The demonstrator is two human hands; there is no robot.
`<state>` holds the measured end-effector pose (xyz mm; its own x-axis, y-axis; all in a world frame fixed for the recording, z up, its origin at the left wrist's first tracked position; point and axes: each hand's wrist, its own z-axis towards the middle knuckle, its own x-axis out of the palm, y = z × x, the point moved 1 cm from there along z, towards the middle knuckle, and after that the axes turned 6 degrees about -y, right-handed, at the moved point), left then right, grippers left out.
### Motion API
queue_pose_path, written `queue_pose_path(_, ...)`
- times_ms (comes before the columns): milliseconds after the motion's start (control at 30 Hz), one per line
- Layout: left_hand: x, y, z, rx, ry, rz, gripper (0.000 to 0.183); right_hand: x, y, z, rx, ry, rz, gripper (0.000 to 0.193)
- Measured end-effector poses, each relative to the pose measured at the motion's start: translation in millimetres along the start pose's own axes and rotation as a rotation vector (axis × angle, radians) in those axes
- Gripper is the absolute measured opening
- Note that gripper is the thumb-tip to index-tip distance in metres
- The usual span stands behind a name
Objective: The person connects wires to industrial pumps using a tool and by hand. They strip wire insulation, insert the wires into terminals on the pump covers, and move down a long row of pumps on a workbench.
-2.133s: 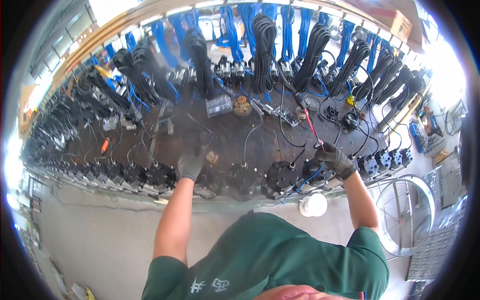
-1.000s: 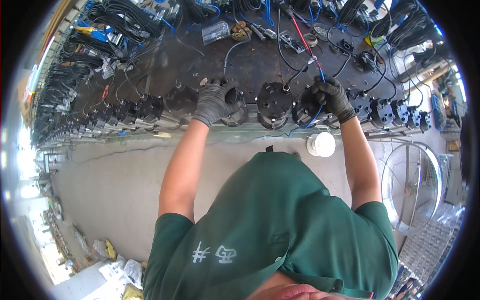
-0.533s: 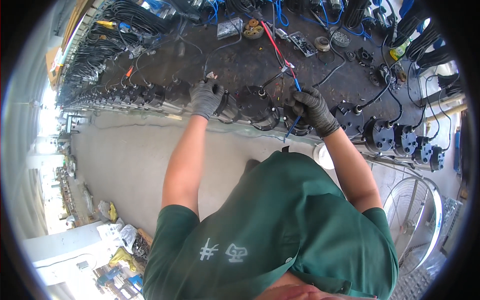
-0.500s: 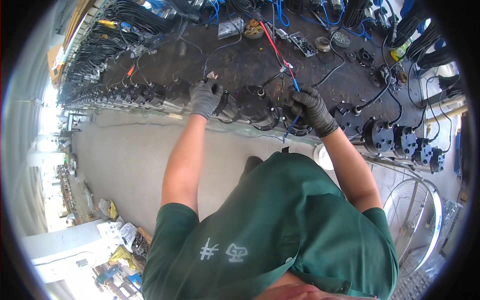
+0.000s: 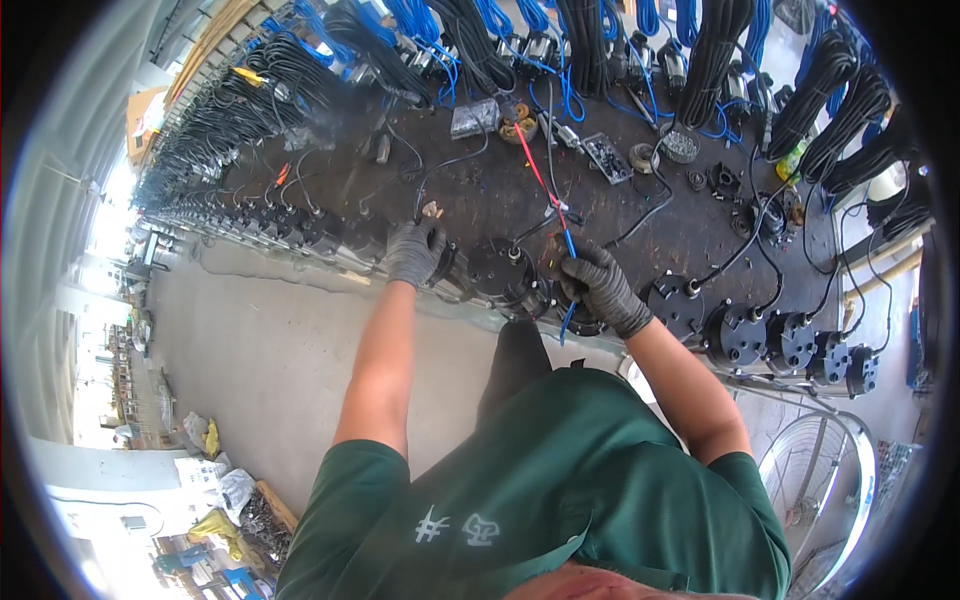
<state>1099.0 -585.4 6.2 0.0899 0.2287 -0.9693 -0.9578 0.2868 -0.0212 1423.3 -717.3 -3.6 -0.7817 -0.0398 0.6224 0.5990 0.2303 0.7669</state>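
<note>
My left hand (image 5: 415, 252), in a grey glove, is closed at the near edge of the workbench, its fingertips around the lower end of a thin black cable (image 5: 450, 160). A small pale-brown piece (image 5: 432, 210) shows beside the fingertips. My right hand (image 5: 607, 288), gloved too, is closed on a thin red-and-blue cord (image 5: 538, 172); the cord's blue end sticks out below the fingers. Between my hands stands a round black motor housing (image 5: 497, 268) with a cable rising from its top. Another black housing (image 5: 675, 305) is just right of my right hand.
Round black housings (image 5: 790, 340) line the bench's near edge on both sides. At the back hang bundled black cables (image 5: 715, 60) and blue cords. A metal dish (image 5: 681, 146), a tray of small parts (image 5: 607, 158) and a clear bag (image 5: 474, 118) lie mid-bench. A fan (image 5: 820, 490) stands right.
The view has shifted, showing more of the bench's back and placing both hands lower in the picture. Both hands keep their grips, with little change relative to the housings.
</note>
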Motion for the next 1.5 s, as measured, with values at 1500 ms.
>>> queue_pose_path(1500, 13.8, 10.3, -5.3, 0.039, -0.109, -0.005, 0.031, 64.3, 90.6, 148.8, -0.168, -0.151, -0.370, 0.031)
